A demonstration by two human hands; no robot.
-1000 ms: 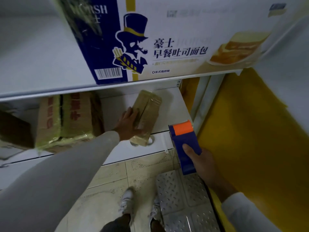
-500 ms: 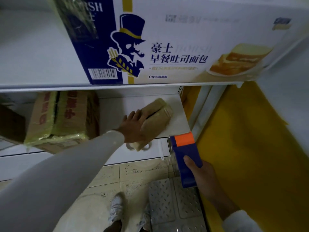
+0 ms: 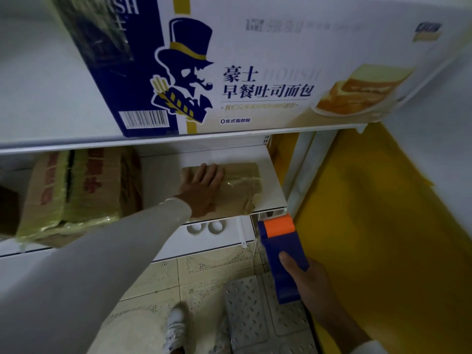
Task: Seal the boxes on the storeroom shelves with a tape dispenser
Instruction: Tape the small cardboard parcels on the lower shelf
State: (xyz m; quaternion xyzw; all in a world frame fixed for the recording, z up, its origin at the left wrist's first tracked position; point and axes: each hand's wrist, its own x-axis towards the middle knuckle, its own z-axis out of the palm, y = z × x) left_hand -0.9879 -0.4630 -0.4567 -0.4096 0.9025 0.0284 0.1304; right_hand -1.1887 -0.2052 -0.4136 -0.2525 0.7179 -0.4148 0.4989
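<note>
**Small box pressed flat on lower shelf; tape dispenser held clear**

A small brown cardboard box [image 3: 229, 186] is seen lying flat on the lower white shelf [image 3: 270, 200], near its front edge and right-hand end. Glossy tape is visible across its top face. The left hand [image 3: 204, 185] is laid on the box's left part, fingers straight and slightly spread, palm down; nothing is gripped. The arm is covered by a pale sleeve [image 3: 102, 251].

The tape dispenser [image 3: 281, 254], blue-bodied with an orange front end, is held by the right hand [image 3: 306, 279] below and to the right of the shelf edge, apart from the box. The thumb is laid on its upper face; the other fingers are hidden beneath, wrapped round the body.

Two tape rolls [image 3: 205, 227] are noted on the ledge just below the small box. A larger taped carton with red lettering [image 3: 76, 190] stands to the left on the same lower shelf, well apart from the small box. A white and blue bread carton [image 3: 255, 67] occupies the upper shelf. A perforated metal step [image 3: 255, 315], white shoes [image 3: 176, 325] and tiled floor [image 3: 204, 272] are recorded below, with a yellow surface [image 3: 370, 226] at the right.
</note>
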